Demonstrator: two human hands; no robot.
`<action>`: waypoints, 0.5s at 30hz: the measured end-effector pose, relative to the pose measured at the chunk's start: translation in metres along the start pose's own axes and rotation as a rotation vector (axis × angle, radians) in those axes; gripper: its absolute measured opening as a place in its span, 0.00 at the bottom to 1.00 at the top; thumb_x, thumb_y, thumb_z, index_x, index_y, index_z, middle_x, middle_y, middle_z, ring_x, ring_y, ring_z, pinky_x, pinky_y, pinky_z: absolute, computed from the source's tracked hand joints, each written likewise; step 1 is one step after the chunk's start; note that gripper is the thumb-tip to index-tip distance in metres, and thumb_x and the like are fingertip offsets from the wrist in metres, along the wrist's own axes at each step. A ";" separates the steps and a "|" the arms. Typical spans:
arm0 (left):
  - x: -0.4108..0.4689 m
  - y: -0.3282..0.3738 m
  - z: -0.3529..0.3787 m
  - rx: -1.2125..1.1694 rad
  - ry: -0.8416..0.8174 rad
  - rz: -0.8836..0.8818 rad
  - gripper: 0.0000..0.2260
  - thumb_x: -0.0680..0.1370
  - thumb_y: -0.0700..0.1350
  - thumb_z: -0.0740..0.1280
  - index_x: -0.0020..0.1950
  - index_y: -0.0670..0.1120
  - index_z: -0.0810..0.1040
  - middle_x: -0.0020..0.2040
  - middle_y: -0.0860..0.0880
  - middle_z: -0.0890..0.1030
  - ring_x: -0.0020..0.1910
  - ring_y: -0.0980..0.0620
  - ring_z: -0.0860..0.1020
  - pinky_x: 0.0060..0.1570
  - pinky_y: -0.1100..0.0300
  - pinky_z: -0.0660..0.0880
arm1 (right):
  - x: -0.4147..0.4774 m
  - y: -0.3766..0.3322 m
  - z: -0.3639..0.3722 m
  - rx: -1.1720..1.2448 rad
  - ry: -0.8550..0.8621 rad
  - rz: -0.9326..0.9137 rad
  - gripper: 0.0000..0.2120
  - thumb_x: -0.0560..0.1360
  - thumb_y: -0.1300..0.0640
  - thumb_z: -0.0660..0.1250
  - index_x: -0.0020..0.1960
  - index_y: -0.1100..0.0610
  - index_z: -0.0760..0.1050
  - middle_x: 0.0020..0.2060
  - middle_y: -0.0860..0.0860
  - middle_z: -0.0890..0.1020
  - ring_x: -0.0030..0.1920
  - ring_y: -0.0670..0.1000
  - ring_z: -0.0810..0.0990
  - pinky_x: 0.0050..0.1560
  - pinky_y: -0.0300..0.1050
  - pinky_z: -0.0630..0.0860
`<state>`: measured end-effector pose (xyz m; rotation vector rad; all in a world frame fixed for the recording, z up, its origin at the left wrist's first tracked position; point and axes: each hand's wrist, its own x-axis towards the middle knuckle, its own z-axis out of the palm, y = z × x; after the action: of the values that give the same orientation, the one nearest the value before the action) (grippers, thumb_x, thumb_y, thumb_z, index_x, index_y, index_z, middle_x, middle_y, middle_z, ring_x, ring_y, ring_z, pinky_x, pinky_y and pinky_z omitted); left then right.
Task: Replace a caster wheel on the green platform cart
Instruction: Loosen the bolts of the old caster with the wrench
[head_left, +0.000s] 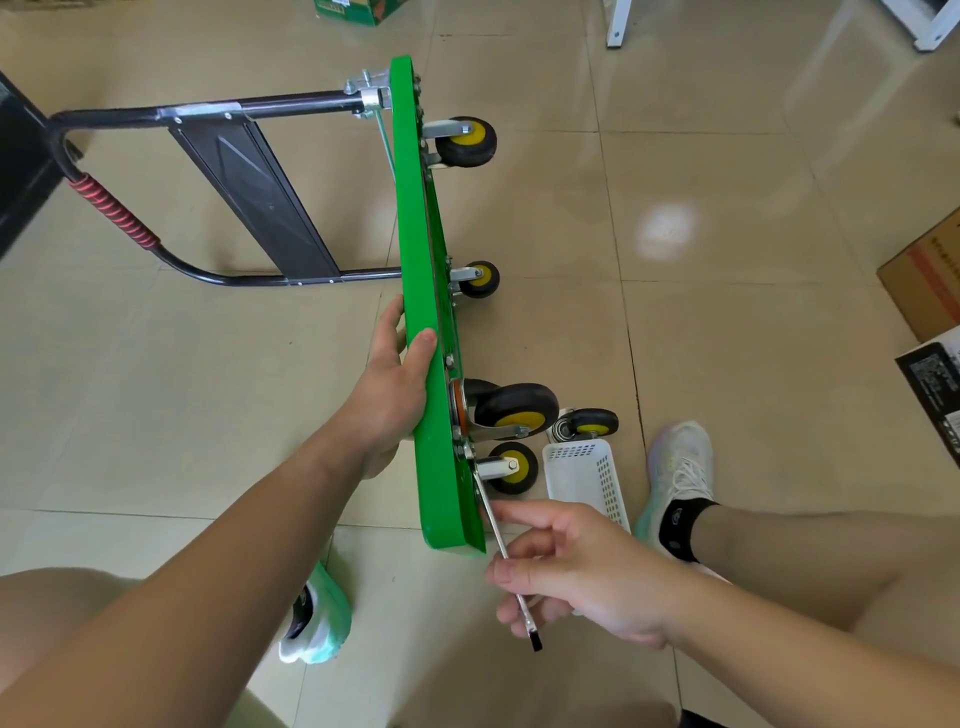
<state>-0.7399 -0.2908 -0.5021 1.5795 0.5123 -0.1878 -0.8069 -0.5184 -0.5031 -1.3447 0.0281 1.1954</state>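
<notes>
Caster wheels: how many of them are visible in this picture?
5. On the green cart: far wheel, middle wheel, large near wheel, small near wheel. On the floor: loose wheel, by the white basket. None seems hidden.

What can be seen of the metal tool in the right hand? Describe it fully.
The tool is a slim, shiny metal bar, probably a wrench, with a dark lower tip. It slants up to the cart underside beside the nearest caster, where its head is hidden. The right hand grips its middle, fingers curled round it.
</notes>
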 end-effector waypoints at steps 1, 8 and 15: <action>0.000 0.000 0.000 0.004 0.001 0.000 0.20 0.88 0.55 0.55 0.76 0.73 0.55 0.70 0.49 0.77 0.60 0.34 0.81 0.54 0.28 0.80 | -0.002 -0.002 0.001 0.013 -0.014 0.001 0.25 0.75 0.67 0.72 0.68 0.47 0.75 0.46 0.58 0.81 0.44 0.60 0.85 0.51 0.60 0.83; 0.000 0.001 0.000 -0.005 0.003 0.002 0.20 0.88 0.55 0.55 0.77 0.73 0.56 0.70 0.49 0.77 0.61 0.33 0.80 0.57 0.28 0.79 | 0.004 -0.001 0.004 -0.015 0.003 0.002 0.27 0.76 0.66 0.72 0.72 0.50 0.72 0.44 0.58 0.81 0.43 0.60 0.85 0.50 0.58 0.83; -0.002 0.002 0.001 -0.005 -0.002 -0.002 0.22 0.88 0.54 0.55 0.78 0.72 0.54 0.70 0.49 0.77 0.61 0.34 0.81 0.57 0.30 0.80 | 0.010 -0.001 0.006 -0.032 0.023 -0.027 0.24 0.77 0.65 0.70 0.69 0.47 0.74 0.45 0.58 0.81 0.42 0.55 0.84 0.50 0.56 0.82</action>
<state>-0.7403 -0.2920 -0.4998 1.5739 0.5125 -0.1889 -0.8051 -0.5078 -0.5064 -1.3831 0.0070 1.1617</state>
